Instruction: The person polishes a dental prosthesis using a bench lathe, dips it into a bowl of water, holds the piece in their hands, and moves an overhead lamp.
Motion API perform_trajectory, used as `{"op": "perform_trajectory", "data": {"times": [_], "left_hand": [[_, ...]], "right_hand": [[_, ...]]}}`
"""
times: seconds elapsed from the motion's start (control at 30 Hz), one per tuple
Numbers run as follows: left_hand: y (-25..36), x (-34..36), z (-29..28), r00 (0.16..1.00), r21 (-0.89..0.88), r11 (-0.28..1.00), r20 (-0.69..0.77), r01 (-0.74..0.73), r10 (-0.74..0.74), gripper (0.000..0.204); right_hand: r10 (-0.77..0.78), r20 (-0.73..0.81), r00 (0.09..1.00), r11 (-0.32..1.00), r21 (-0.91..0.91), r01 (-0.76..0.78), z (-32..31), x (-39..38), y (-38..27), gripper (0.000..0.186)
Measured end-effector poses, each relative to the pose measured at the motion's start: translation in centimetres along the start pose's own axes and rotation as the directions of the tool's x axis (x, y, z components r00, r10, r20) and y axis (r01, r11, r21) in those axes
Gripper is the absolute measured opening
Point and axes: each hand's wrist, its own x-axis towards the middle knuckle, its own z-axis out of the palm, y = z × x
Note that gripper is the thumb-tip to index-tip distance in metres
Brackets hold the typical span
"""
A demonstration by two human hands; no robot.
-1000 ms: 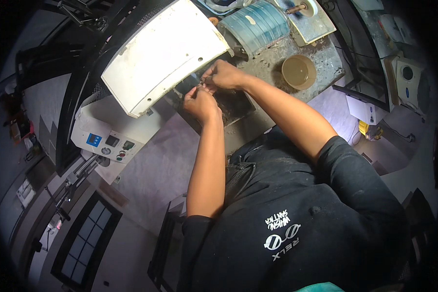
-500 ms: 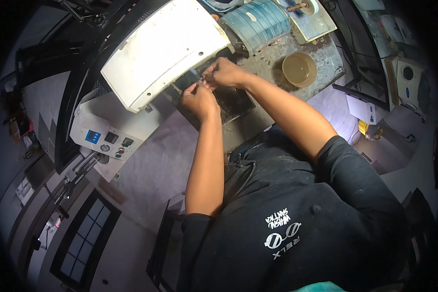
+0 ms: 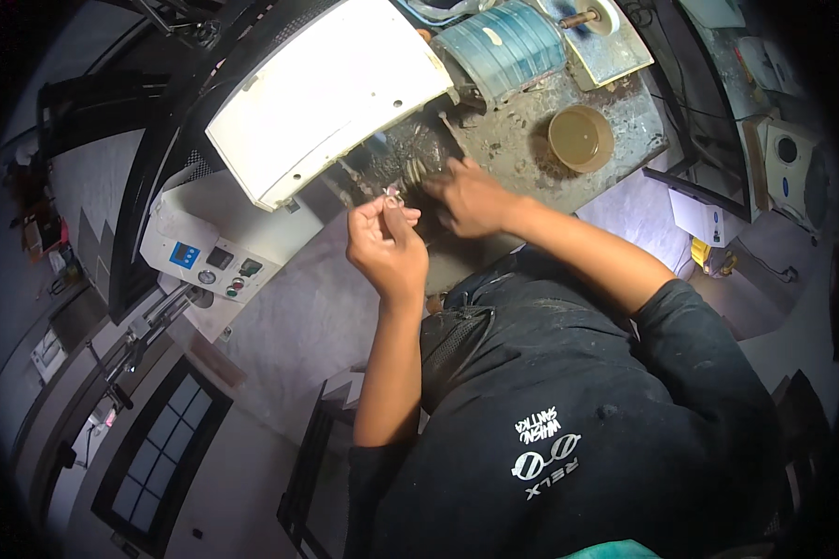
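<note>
My left hand (image 3: 387,247) is raised in front of a white machine hood (image 3: 336,93), thumb and fingertips pinched on a small silvery ring-like piece (image 3: 393,197). Its exact shape is too small to make out. My right hand (image 3: 480,200) is just to the right, apart from the piece, over the dark wet tray under the hood. Motion smears its fingers, so I cannot see whether anything is in them. Behind both hands, the dark opening below the hood (image 3: 391,154) looks wet and grimy.
A round brown tub (image 3: 608,140) of cloudy liquid stands on the dirty bench (image 3: 508,140) at the right. Behind it are a blue ribbed curved cover (image 3: 508,47) and a white wheel on a spindle (image 3: 583,19). A control panel (image 3: 216,265) with a gauge and buttons is at left.
My hands, together under the hood's edge before, have come apart. The right has moved right and toward me; the left has turned, showing the small silvery piece. The view has shifted slightly.
</note>
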Motion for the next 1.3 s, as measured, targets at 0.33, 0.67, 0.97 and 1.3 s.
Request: {"op": "perform_trajectory", "data": {"times": [0.33,0.67,0.97,1.3], "left_hand": [[7.7,-2.5,-0.8,0.966,0.093,0.962,0.013,-0.257,0.257,0.005],[11.1,-4.1,0.1,0.953,0.181,0.935,0.053,-0.304,0.299,0.007],[15.5,-7.2,1.0,0.911,0.174,0.895,0.114,-0.41,0.396,0.006],[18.6,-9.0,1.6,0.892,0.108,0.891,0.16,-0.441,0.423,0.006]], "right_hand": [[-0.116,0.273,0.955,0.857,-0.458,0.235,1.0,-6.9,-1.6,0.072],[-0.021,-0.034,0.999,0.979,-0.202,0.014,-6.8,-7.0,0.0,0.034],[0.32,-0.339,0.885,0.936,-0.035,-0.351,-8.4,-4.8,10.2,0.022],[0.425,-0.359,0.831,0.9,0.07,-0.43,-9.0,-7.3,11.2,0.019]]}}
